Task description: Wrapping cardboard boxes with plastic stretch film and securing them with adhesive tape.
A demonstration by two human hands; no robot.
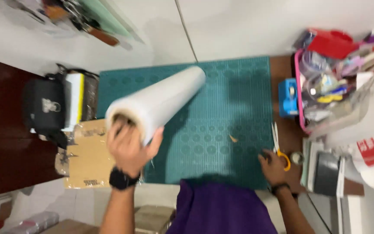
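Landmark: the green cutting mat (221, 117), at the middle of the desk.
Black bag (44, 108): left of the mat, well off its edge.
Cardboard sheet (87, 156): at the mat's lower left corner.
Left hand (128, 147): over the mat's left edge, fingers curled around the near end of the roll.
Roll of clear film (161, 100): held tilted above the mat's left half, far end pointing up and right.
Right hand (272, 165): at the mat's lower right corner, fingers bent on the scissors' handle.
Scissors (278, 145): yellow-handled, along the mat's right edge.
Blue tape dispenser (288, 97): just right of the mat.
Pink tray (298, 86): further right, filled with clutter.
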